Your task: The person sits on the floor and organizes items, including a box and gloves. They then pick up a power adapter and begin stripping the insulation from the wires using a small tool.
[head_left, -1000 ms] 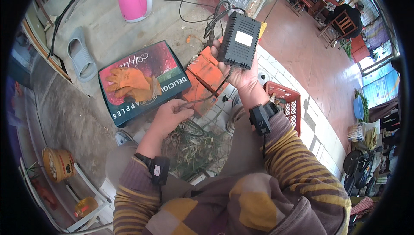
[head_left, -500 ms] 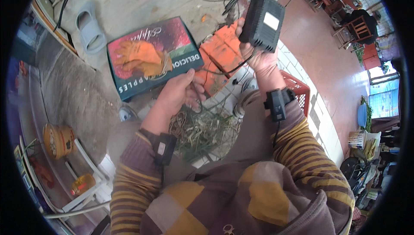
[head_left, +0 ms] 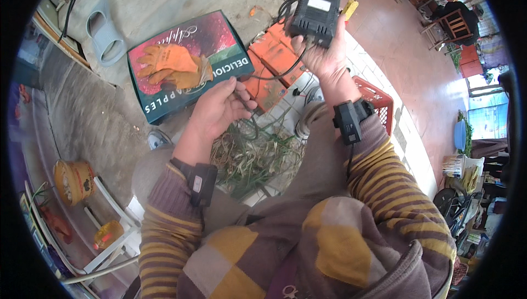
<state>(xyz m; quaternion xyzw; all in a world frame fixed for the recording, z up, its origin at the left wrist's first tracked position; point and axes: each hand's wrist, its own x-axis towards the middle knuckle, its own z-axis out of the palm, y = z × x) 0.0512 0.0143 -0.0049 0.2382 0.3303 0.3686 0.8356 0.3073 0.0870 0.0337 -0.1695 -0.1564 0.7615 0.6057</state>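
My right hand (head_left: pixel 325 57) is closed around a black vented charger (head_left: pixel 315 16) with a white label, held up above the floor. A black cable (head_left: pixel 291 69) curves from its lower end toward my left hand (head_left: pixel 226 104). The thumb and fingers of that hand are pinched on the cable, which hangs in a loop below them. A small yellow piece (head_left: pixel 349 9) shows beside the fingers of my right hand; its kind is unclear. Beneath the cable, several orange blocks (head_left: pixel 267 52), perhaps batteries, lie on the floor.
Orange gloves (head_left: pixel 174 65) rest on an apple box (head_left: pixel 189 94) at left. A grey slipper (head_left: pixel 104 35) lies beyond it. Green plant clippings (head_left: pixel 255 159) lie between my legs. A red crate (head_left: pixel 376 98) stands at right. A coil of black cable (head_left: pixel 286 8) sits behind the charger.
The charger has tilted and shifted slightly left, its label now turned toward the far end. The yellow piece has come into view beside it. My left hand still pinches the cable.
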